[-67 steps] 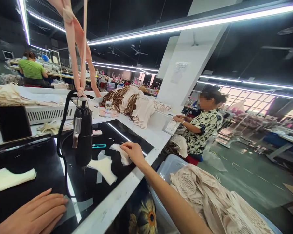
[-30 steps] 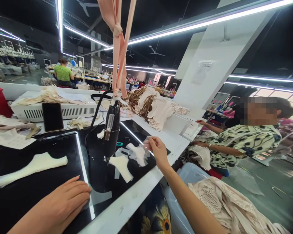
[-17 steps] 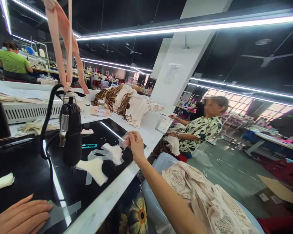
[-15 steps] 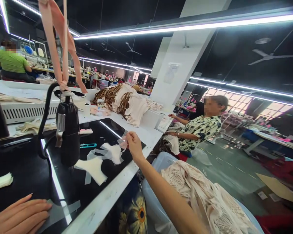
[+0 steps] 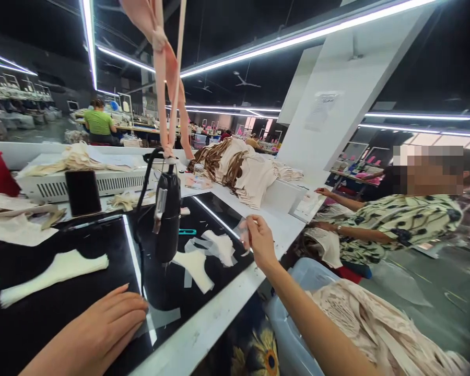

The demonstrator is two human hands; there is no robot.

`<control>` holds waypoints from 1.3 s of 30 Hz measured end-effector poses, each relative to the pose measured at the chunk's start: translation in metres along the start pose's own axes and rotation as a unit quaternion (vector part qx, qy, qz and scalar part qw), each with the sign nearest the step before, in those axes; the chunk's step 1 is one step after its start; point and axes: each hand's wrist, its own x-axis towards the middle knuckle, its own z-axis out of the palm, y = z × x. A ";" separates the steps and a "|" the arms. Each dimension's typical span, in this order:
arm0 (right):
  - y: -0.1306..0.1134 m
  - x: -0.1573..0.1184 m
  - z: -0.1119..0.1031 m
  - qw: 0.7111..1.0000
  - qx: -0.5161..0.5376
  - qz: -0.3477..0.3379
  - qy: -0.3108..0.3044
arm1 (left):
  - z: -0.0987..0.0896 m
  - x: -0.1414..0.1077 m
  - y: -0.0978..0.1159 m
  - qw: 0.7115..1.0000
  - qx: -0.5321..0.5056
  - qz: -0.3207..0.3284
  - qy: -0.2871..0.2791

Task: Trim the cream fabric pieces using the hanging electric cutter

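My left hand (image 5: 112, 325) lies flat on the glossy black tabletop panel (image 5: 78, 290), fingers stretched out. Its fingertips rest on a translucent sheet piece (image 5: 166, 317), partly covered by the hand. Over the panel's right edge, my right hand (image 5: 261, 241) pinches a small clear film piece (image 5: 243, 232) between thumb and fingers. Cream fabric cutouts, one stack (image 5: 196, 266) and another (image 5: 220, 246), lie between the hands with translucent strips around them. A longer cream stack (image 5: 57, 274) sits at the left. A black hand-held device (image 5: 168, 214) hangs from pink straps above the panel.
A teal cutter (image 5: 187, 232) lies behind the hanging device. Stacked cream garments (image 5: 254, 177) with brown straps occupy the back. A black box (image 5: 83, 193) stands at the back left. Below the table's right edge is a blue tub (image 5: 285, 318) of beige fabric. A co-worker (image 5: 407, 224) sits at right.
The view has turned left, so the scene has shifted right in the picture. My left hand stays flat on the sheet piece, and my right hand still pinches the film by the panel's edge.
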 end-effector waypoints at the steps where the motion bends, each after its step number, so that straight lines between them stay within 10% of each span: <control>1: -0.003 -0.002 0.001 1.000 0.010 0.000 -0.001 | -0.005 0.005 0.004 1.000 0.003 0.017 -0.009; 5: -0.025 -0.028 0.012 0.998 0.026 -0.006 -0.052 | -0.017 0.014 0.014 0.999 -0.035 0.004 -0.021; 10: -0.045 -0.094 0.038 0.976 0.003 0.022 -0.218 | -0.029 0.021 0.036 0.955 -0.233 -0.169 -0.071; 21: -0.041 -0.157 0.072 0.894 -0.112 -0.026 -0.434 | -0.029 0.038 0.074 0.654 -0.659 -0.369 -0.035; 30: -0.040 -0.152 0.053 0.881 -0.005 0.230 -0.414 | -0.027 0.037 0.059 0.644 -0.627 -0.439 0.017; 39: -0.024 -0.151 0.029 0.871 0.005 0.313 -0.380 | -0.030 0.039 0.057 0.649 -0.597 -0.472 0.024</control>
